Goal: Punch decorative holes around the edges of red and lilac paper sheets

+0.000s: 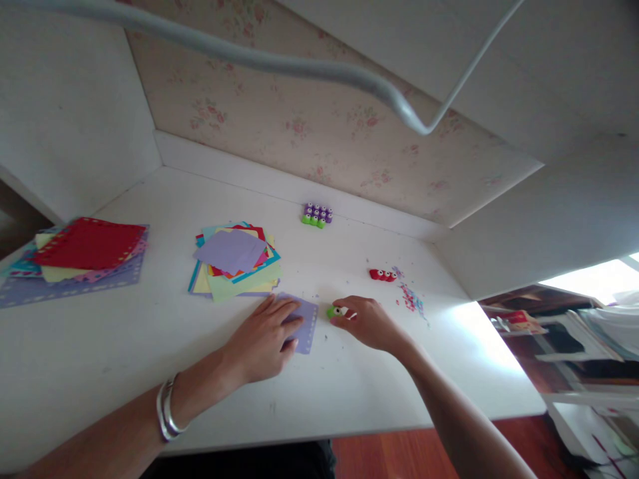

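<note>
My left hand (267, 332) lies flat, fingers spread, on a light purple paper (309, 327) with a row of punched holes along its right edge. Just right of that paper, my right hand (367, 321) is closed on a small green punch (331, 312) with a white eye-like spot; red and white parts show between the fingers. Left of the paper is a loose stack of coloured papers (232, 251), a purple sheet on top. Behind my right hand, several red punches (383, 275) stand in a row.
Purple and green punches (317, 215) are grouped near the back wall. Punched papers lie piled at the far left, a red sheet (94, 244) uppermost. Small coloured paper bits (411, 299) are scattered at the right. A white cable hangs across the upper view.
</note>
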The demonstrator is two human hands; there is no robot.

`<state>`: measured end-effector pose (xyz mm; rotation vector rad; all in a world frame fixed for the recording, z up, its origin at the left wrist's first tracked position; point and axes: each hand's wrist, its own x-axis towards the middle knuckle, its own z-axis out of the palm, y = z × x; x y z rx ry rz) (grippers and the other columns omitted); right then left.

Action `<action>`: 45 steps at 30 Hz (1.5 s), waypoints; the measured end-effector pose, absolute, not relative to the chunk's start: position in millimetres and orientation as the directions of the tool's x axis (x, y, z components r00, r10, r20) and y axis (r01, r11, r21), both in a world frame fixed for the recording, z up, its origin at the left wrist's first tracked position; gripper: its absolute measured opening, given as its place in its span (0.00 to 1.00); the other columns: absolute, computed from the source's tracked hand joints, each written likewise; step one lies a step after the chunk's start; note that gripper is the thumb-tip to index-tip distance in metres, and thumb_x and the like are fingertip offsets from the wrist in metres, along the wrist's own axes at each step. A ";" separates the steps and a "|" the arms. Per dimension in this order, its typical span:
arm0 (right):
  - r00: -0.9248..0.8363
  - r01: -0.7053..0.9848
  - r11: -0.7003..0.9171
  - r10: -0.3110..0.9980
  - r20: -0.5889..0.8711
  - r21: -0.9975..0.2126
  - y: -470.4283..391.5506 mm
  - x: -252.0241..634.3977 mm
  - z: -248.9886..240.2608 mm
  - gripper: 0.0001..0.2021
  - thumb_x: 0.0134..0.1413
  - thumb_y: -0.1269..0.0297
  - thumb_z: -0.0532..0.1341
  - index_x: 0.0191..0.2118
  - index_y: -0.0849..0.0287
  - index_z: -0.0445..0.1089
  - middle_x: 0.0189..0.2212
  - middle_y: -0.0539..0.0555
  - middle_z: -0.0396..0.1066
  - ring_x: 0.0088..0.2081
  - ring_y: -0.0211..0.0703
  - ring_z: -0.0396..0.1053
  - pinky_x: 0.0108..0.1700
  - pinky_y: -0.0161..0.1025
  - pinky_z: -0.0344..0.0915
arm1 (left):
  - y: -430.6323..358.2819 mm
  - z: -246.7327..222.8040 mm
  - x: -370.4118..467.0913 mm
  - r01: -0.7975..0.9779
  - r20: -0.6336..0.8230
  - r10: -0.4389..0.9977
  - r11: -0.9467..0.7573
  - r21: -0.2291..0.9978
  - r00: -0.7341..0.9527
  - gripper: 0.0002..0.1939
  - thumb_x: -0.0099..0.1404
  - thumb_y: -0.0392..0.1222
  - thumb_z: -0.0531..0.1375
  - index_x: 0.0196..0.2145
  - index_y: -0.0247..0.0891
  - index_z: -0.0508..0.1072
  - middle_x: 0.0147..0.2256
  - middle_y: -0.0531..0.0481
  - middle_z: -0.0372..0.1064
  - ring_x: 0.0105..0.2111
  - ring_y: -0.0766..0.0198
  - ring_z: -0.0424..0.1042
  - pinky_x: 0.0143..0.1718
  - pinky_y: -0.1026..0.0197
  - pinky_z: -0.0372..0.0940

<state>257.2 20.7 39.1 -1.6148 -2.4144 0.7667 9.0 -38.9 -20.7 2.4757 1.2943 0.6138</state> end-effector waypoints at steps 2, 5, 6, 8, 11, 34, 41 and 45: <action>-0.410 0.817 0.292 0.901 -0.144 -0.497 13.8 260.0 33.5 0.12 0.53 0.56 0.61 0.42 0.50 0.76 0.39 0.53 0.77 0.35 0.45 0.74 0.38 0.40 0.67 | -38.7 -19.0 9.0 0.702 0.240 0.823 -0.565 0.433 0.514 0.18 0.64 0.38 0.54 0.52 0.43 0.71 0.57 0.44 0.62 0.59 0.54 0.58 0.63 0.44 0.47; -0.378 0.795 0.217 0.908 -0.183 -0.566 10.1 273.0 31.4 0.12 0.54 0.59 0.60 0.43 0.52 0.76 0.37 0.53 0.77 0.34 0.44 0.74 0.37 0.39 0.68 | -37.9 -18.0 9.0 0.688 0.257 0.810 -0.584 0.430 0.527 0.19 0.63 0.34 0.54 0.50 0.43 0.72 0.56 0.46 0.64 0.58 0.55 0.60 0.63 0.43 0.47; -0.358 0.784 0.171 0.910 -0.208 -0.597 10.3 280.1 31.8 0.13 0.54 0.58 0.60 0.44 0.52 0.75 0.35 0.52 0.77 0.33 0.44 0.74 0.36 0.39 0.68 | -37.7 -18.0 9.2 0.687 0.261 0.807 -0.588 0.427 0.529 0.19 0.63 0.32 0.54 0.50 0.43 0.72 0.55 0.46 0.65 0.58 0.55 0.60 0.64 0.43 0.46; -0.304 0.738 0.060 0.919 -0.251 -0.672 12.1 298.6 32.4 0.15 0.54 0.57 0.60 0.46 0.54 0.74 0.32 0.52 0.77 0.33 0.44 0.74 0.35 0.39 0.68 | -37.3 -18.2 9.9 0.687 0.262 0.804 -0.593 0.420 0.534 0.21 0.62 0.30 0.53 0.50 0.43 0.73 0.55 0.47 0.66 0.57 0.56 0.61 0.64 0.42 0.45; -0.216 0.600 -0.059 0.948 -0.233 -0.798 17.1 335.2 31.2 0.19 0.51 0.56 0.62 0.49 0.56 0.73 0.38 0.54 0.77 0.38 0.45 0.73 0.42 0.43 0.69 | -37.6 -19.1 12.2 0.676 0.256 0.793 -0.607 0.418 0.553 0.24 0.60 0.26 0.51 0.50 0.43 0.73 0.54 0.48 0.67 0.56 0.58 0.63 0.65 0.43 0.45; 0.121 0.746 -0.077 0.992 0.021 -0.662 119.3 456.4 13.4 0.15 0.45 0.60 0.62 0.39 0.59 0.72 0.38 0.60 0.76 0.36 0.46 0.72 0.35 0.39 0.66 | -31.9 -22.5 17.7 0.732 0.265 0.820 -0.572 0.370 0.506 0.15 0.67 0.44 0.54 0.50 0.43 0.71 0.50 0.46 0.68 0.52 0.54 0.65 0.59 0.45 0.56; 0.015 0.846 0.037 0.996 0.093 -0.531 159.9 419.2 36.9 0.13 0.51 0.61 0.59 0.43 0.56 0.73 0.40 0.59 0.76 0.38 0.48 0.72 0.38 0.41 0.65 | -31.3 -24.7 17.2 0.711 0.298 0.803 -0.595 0.374 0.516 0.19 0.65 0.30 0.50 0.50 0.43 0.70 0.52 0.50 0.67 0.54 0.58 0.64 0.62 0.45 0.51; -0.160 0.949 0.162 0.987 0.030 -0.270 171.4 384.6 51.1 0.14 0.56 0.64 0.55 0.46 0.56 0.71 0.40 0.56 0.75 0.38 0.45 0.72 0.38 0.37 0.63 | -30.5 -24.1 14.2 0.728 0.311 0.819 -0.572 0.378 0.482 0.15 0.68 0.35 0.50 0.49 0.41 0.71 0.51 0.47 0.67 0.53 0.57 0.64 0.60 0.46 0.56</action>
